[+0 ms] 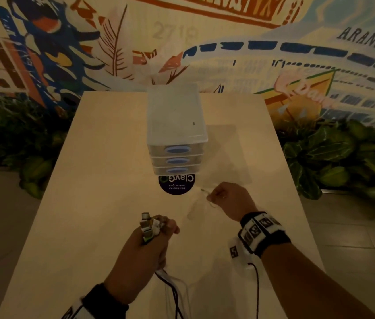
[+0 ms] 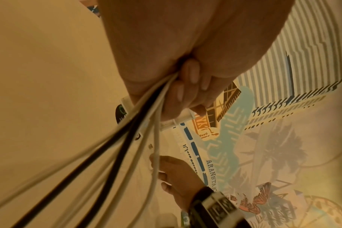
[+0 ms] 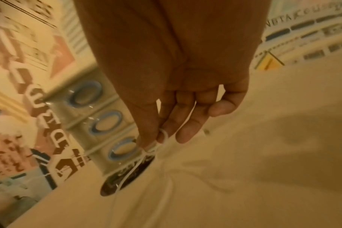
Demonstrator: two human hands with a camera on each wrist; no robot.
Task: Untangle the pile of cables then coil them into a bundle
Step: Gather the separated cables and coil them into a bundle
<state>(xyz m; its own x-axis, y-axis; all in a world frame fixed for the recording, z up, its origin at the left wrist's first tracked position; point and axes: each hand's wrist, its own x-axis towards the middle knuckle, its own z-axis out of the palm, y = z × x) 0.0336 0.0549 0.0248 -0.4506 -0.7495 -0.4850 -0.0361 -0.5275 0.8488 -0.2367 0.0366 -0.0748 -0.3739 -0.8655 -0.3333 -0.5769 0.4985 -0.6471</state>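
We find the cables [image 1: 172, 293] gathered in the left hand [image 1: 142, 249], which is fisted round them above the near middle of the table [image 1: 103, 139]. Their plugs [image 1: 151, 225] stick up out of the fist, all ends level; the cords hang down from the heel of the hand toward the near edge. In the left wrist view we count white and black cords [image 2: 127, 135] running out of the closed fingers [image 2: 191, 75] side by side, with no crossings visible in that stretch.

The right hand [image 1: 228, 199] is raised just right of centre. Its thumb and forefinger pinch a thin white cord [image 3: 164, 137], which trails down to the table; the other fingers [image 3: 187, 131] are loosely curled. Whether this cord belongs with the held group we cannot tell.

Our judgement: the sorting is largely done, as the ends are collected and the cords run parallel. One cord is not yet with the rest. No coil or loop is visible anywhere, so the coiling is wholly outstanding.

Farther back on the centre line stands a clear drawer unit [image 1: 177, 134] with three blue handles. A dark round sticker [image 1: 177, 186] lies at its front foot.
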